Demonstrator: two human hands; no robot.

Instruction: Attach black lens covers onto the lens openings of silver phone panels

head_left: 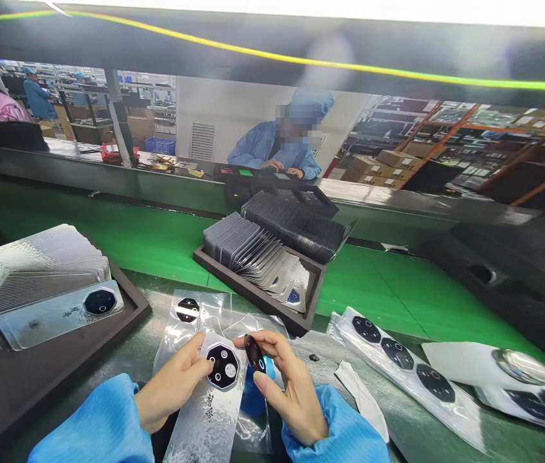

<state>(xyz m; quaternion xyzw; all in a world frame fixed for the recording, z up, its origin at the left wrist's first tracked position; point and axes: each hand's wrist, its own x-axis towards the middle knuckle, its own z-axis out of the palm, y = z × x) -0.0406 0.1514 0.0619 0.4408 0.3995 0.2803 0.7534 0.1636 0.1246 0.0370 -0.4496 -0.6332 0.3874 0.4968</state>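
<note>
My left hand grips the upper left edge of a silvery phone back panel, its thumb beside the dark octagonal camera area. Between the thumb and fingers of my right hand is a dark round lens cover, tilted on edge just right of the panel's top. Something blue shows behind that cover. Clear plastic film lies beyond the panel, with another dark camera piece in it at the left.
A tray of stacked panels stands ahead; another tray holds fanned panels at left. Bagged camera covers, a white strip and a round metal object lie at right. A person works across the green belt.
</note>
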